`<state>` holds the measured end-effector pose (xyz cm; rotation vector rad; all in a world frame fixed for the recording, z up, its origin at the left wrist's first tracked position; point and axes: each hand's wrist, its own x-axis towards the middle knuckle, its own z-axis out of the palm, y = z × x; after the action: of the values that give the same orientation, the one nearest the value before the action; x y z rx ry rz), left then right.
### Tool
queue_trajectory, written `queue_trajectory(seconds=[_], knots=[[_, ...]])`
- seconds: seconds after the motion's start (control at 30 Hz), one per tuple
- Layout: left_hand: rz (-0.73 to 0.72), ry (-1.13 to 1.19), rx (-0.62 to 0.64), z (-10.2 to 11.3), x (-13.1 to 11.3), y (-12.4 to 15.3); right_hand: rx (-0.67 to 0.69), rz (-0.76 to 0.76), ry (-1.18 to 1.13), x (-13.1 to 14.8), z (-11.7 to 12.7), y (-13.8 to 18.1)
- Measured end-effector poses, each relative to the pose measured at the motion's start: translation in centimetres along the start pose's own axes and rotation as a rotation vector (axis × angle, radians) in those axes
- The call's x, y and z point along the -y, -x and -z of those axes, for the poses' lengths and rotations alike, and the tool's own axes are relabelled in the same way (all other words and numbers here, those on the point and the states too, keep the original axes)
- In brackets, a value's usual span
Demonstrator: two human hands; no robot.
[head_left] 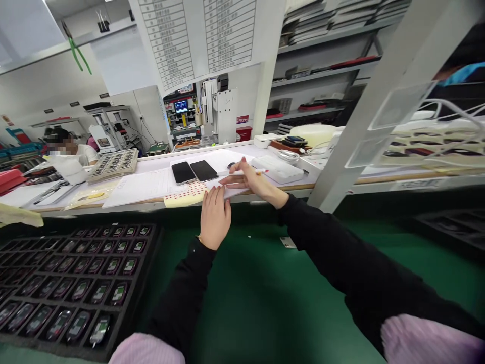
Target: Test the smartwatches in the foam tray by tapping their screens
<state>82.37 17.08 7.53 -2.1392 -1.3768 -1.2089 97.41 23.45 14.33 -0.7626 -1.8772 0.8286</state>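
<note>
My left hand [215, 216] lies palm down at the front edge of the ledge, fingers stretched out, next to a yellow sheet with rows of red stickers [185, 195]. To its right, my right hand [253, 181] holds a slim white pen [262, 172] with an orange-red end. The pen runs level across the hand; its exact hold is partly hidden by the fingers. White paper is beneath my fingertips. Two black phones [183, 173] lie side by side just beyond my left hand. A clear plastic case [278, 168] sits right behind my right hand.
Below the ledge, a black foam tray [146, 273] with several small dark devices stands on the green surface [242, 303]. Printed sheets [140, 187] lie left. A slanted white post [352, 101] rises at right. Another person [81, 151] sits far left.
</note>
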Motion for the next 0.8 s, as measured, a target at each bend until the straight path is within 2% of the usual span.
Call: queue_trajectory(seconds=[0.1, 0.17, 0.3, 0.43, 0.57, 0.8], knots=[[0.0, -0.011, 0.004, -0.8, 0.7, -0.4, 0.019, -0.229, -0.427, 0.1, 0.4, -1.6], [-0.005, -0.02, 0.009, -1.1, 0.8, -0.7, 0.02, -0.333, -0.537, 0.1, 0.6, -2.9], [-0.019, -0.017, 0.002, -1.4, 0.6, -1.2, 0.002, -0.437, -0.533, -0.2, 0.6, -5.6], [-0.029, 0.023, -0.039, -1.5, 0.8, -1.3, 0.033, -0.384, -0.491, -1.1, -0.7, -7.2], [-0.04, 0.084, -0.083, -1.5, 1.5, -1.0, -0.046, -0.362, -0.435, -2.1, -1.7, -7.5], [-0.023, 0.177, -0.13, -1.8, 2.0, -0.9, -0.068, -0.346, -0.259, -2.4, -1.7, -7.4]])
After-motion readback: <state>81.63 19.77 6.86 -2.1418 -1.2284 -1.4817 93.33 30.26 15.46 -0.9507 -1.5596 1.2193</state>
